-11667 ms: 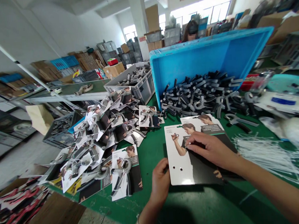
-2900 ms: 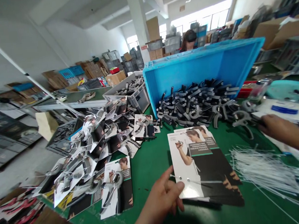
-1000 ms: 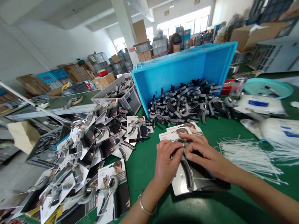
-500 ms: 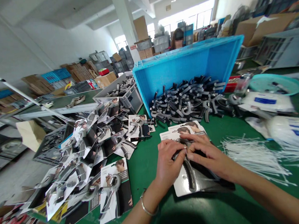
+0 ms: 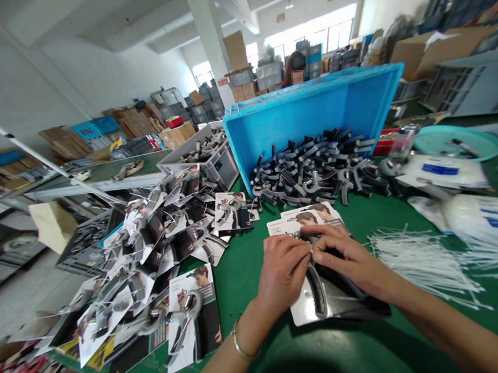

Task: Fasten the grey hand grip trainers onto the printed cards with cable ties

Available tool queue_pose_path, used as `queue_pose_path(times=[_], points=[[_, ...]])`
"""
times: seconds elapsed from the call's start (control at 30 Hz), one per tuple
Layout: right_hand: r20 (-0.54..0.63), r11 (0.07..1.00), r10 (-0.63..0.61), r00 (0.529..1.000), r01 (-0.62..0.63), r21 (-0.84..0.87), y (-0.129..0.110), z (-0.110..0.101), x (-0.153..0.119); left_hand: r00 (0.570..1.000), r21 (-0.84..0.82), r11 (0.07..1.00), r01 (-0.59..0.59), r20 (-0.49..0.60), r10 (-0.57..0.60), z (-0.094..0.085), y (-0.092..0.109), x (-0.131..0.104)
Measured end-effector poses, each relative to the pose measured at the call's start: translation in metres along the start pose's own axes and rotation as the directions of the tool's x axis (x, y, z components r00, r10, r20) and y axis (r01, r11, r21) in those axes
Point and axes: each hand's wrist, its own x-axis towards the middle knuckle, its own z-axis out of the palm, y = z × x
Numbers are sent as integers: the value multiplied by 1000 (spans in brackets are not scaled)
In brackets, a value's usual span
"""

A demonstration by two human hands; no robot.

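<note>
Green covers the surface (image 5: 248, 291), and toward the middle of its near edge the two hands meet over a grey and black hand grip (image 5: 318, 292). That grip lies on a printed card (image 5: 300, 314), the top one of a small stack; another card (image 5: 333, 213) shows beyond it. The left hand (image 5: 282, 266), with a metal bangle (image 5: 242, 346) at its wrist, has thumb and forefinger pinched at a small white tie (image 5: 312, 251). The right hand (image 5: 343, 256) curls over the grip from the other side, fingertips next to the left's; whether it grasps the tie or only steadies the grip, I cannot tell.

Toward the right edge of the surface lie loose white ties (image 5: 423, 268), with plastic bags (image 5: 481, 215) beyond them and a turquoise tray (image 5: 487, 142) near the far right corner. At the far edge a blue crate (image 5: 286, 113) rests on its side, loose grips (image 5: 311, 168) spilling from its mouth. Carded grips (image 5: 139, 234) heap along the left edge, and one carded piece (image 5: 193, 321) lies near the near left corner. A person (image 5: 294, 72) is partly visible behind the crate.
</note>
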Motion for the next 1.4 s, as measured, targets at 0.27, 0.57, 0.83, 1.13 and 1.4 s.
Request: queue_pose_path(times=[0.27,0.57,0.83,1.13,1.4], points=[[19,994,-31,999,32,-101,-6,2,0,956,-198,936,290,12,-293,-9,10,14],[-25,992,-66,997,63,-110,-1,2,-2,950,-156,939,306,109,-291,-12,7,16],[-185,997,-42,982,29,-72,6,15,3,978,302,934,-190,138,155,-1,38,1],[-181,997,-43,983,30,-73,3,21,5,986,54,992,109,-129,-102,-6,40,0],[-166,991,-59,984,38,-125,-3,19,5,986,393,920,11,148,-76,1,61,-44]])
